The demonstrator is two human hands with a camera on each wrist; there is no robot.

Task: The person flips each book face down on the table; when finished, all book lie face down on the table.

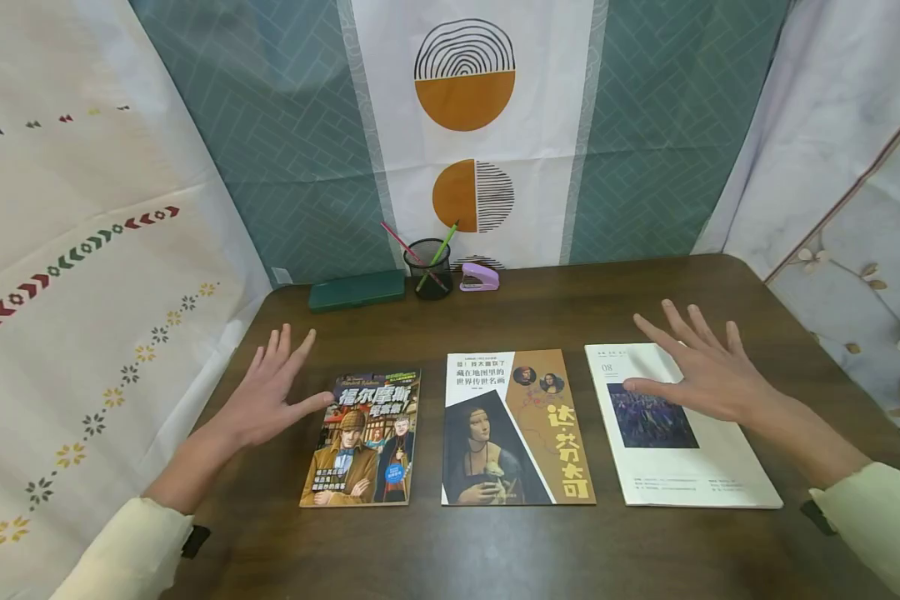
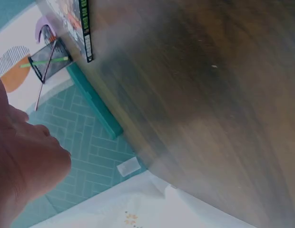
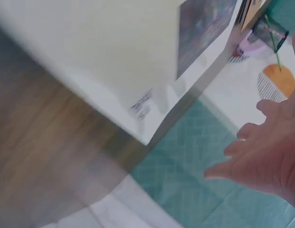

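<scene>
Three softcover books lie in a row on the brown table. My left hand [image 1: 270,404], fingers spread, hovers beside the small comic-style book [image 1: 363,442], its thumb overlapping the upper left corner in the head view. The middle book [image 1: 517,433] has a brown and white cover with a painted portrait of a woman. Above the white book [image 1: 690,467], which carries a purple photo, my right hand [image 1: 701,371] is held with fingers spread and covers part of it. Neither hand holds anything. In the right wrist view the white book [image 3: 104,57] fills the upper left.
Along the table's back edge stand a green case [image 1: 357,291], a black mesh pen cup [image 1: 429,271] with a red and a green pencil, and a purple stapler [image 1: 479,277]. Patterned cloth [image 1: 285,125] hangs behind the table and on both sides.
</scene>
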